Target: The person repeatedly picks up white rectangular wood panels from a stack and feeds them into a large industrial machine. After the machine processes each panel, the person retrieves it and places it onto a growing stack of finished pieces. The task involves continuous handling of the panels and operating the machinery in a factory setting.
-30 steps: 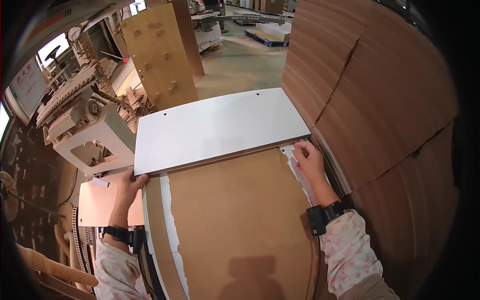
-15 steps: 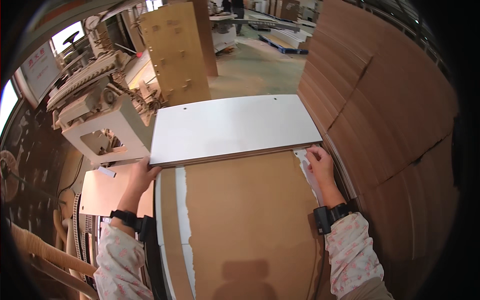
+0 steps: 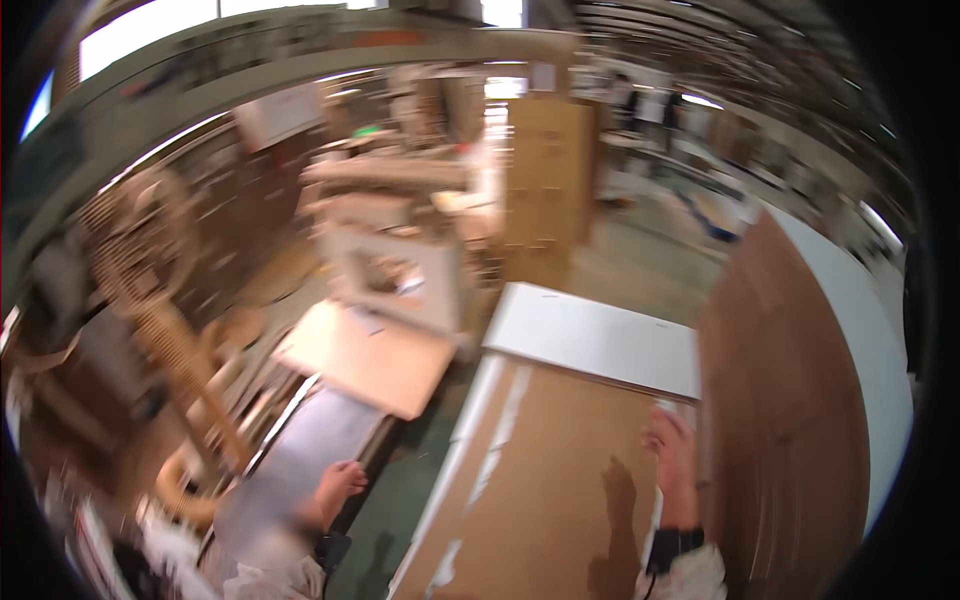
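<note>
Meanwhile, the right hand (image 3: 672,452) rests flat and open beside the white rectangular laminate panel (image 3: 597,339) (left hand (image 3: 338,484) loose, empty), which could slide off the brown fibreboard sheet (image 3: 545,470) unheld.

Cluttered workshop (image 3: 400,200), bright windows (image 3: 150,40)

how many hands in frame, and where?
2. The left hand is low at left, off the stack, over the grey surface. The right hand rests on the brown board, just below the white panel. Motion blur could hide others in the background.
</note>
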Available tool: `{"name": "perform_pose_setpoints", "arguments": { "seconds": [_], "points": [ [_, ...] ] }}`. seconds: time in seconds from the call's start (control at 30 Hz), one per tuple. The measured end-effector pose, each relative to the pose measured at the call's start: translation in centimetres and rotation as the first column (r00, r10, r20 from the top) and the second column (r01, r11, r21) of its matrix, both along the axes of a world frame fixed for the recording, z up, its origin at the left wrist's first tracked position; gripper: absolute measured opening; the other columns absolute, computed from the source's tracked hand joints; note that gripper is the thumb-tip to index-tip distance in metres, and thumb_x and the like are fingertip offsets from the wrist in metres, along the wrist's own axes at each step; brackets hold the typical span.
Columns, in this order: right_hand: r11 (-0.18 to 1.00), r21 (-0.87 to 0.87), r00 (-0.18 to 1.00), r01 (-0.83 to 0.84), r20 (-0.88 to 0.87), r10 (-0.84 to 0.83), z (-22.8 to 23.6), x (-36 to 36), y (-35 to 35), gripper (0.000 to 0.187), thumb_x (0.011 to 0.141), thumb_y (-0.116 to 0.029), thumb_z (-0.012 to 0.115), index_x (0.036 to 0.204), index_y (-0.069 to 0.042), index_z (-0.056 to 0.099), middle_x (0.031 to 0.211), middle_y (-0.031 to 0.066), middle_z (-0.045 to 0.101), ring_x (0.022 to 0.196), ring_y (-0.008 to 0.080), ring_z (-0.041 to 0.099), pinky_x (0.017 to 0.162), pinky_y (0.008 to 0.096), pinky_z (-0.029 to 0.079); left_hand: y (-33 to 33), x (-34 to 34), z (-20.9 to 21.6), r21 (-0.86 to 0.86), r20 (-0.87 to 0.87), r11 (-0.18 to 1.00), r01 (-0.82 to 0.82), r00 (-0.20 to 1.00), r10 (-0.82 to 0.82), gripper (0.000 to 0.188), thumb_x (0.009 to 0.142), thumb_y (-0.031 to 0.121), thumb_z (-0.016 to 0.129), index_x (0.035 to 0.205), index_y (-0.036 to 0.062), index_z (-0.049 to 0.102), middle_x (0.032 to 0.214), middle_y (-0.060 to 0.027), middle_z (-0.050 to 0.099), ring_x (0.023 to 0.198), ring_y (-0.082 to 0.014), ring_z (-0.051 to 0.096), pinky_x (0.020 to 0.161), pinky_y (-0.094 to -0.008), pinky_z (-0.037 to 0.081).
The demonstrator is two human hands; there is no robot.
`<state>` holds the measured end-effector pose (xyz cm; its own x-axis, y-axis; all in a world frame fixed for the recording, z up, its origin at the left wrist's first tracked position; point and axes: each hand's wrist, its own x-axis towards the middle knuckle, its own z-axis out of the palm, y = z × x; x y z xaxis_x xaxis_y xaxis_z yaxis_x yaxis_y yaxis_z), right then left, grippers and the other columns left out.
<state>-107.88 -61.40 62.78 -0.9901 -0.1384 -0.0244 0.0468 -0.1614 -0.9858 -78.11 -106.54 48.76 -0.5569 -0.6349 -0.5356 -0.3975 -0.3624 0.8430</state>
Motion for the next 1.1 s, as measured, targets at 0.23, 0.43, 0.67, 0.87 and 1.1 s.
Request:
{"name": "perform_pose_setpoints", "arguments": {
  "seconds": [0.23, 0.43, 0.67, 0.87, 1.1],
  "points": [
    [0.726, -0.666, 0.782, -0.172, 0.356, 0.512, 6.3, 23.6, -13.3, 0.018, 0.090, -0.020, 0.047, 0.097, -0.007, 0.057, 0.092, 0.0071, 0.061, 0.058, 0.0122, 0.056, 0.047, 0.0222, 0.044, 15.6, 31.0, -0.1, 0.320, 0.155, 0.908, -0.269, 0.961, 0.230, 0.038, 0.081, 0.038, 0.059, 0.100, 0.0048, 0.055, 0.088, -0.0066, 0.059, 0.079, -0.0184, 0.059, 0.066, -0.0305, 0.049],
    [0.491, -0.674, 0.404, -0.553, 0.298, 0.865, 10.6, 42.1, -23.7, 0.015, 0.089, -0.019, 0.048, 0.093, -0.008, 0.057, 0.088, 0.0058, 0.064, 0.057, 0.0110, 0.055, 0.047, 0.0212, 0.047, 26.2, 47.0, -0.6, 0.339, 0.063, 0.870, -0.357, 0.932, 0.358, 0.032, 0.085, 0.037, 0.055, 0.095, 0.0068, 0.056, 0.081, -0.0036, 0.059, 0.074, -0.0140, 0.059, 0.059, -0.0247, 0.047],
    [0.090, -0.530, -0.136, -0.843, 0.372, 0.918, 8.6, 71.4, -28.6, 0.012, 0.086, -0.020, 0.054, 0.092, -0.010, 0.059, 0.085, 0.0043, 0.064, 0.058, 0.0111, 0.054, 0.051, 0.0229, 0.046, 43.4, 65.4, -7.4, 0.285, 0.051, 0.518, -0.807, 0.552, 0.832, 0.027, 0.082, 0.033, 0.057, 0.074, 0.0072, 0.060, 0.061, -0.0012, 0.056, 0.047, -0.0083, 0.048, 0.038, -0.0228, 0.037],
    [-0.824, -0.234, -0.780, -0.516, 0.526, 0.339, -2.5, 90.3, -17.2, 0.020, 0.089, -0.016, 0.047, 0.102, -0.001, 0.050, 0.091, 0.0143, 0.060, 0.069, 0.0208, 0.061, 0.060, 0.0298, 0.052, 60.4, 72.9, -9.4, 0.248, 0.098, -0.390, -0.887, -0.377, 0.921, 0.025, 0.081, 0.028, 0.056, 0.072, 0.0048, 0.057, 0.060, -0.0047, 0.055, 0.051, -0.0132, 0.053, 0.045, -0.0258, 0.044],
    [-0.930, -0.189, -0.578, -0.317, 0.815, 0.031, -17.4, 96.3, -13.4, 0.033, 0.088, -0.016, 0.048, 0.117, -0.002, 0.039, 0.096, 0.0163, 0.058, 0.074, 0.0245, 0.062, 0.065, 0.0348, 0.054, 76.8, 64.2, -11.3, 0.288, 0.466, -0.865, -0.410, -0.729, 0.501, 0.031, 0.083, 0.032, 0.054, 0.097, 0.0044, 0.051, 0.085, -0.0113, 0.057, 0.078, -0.0251, 0.060, 0.064, -0.0355, 0.050]
  ]
}}
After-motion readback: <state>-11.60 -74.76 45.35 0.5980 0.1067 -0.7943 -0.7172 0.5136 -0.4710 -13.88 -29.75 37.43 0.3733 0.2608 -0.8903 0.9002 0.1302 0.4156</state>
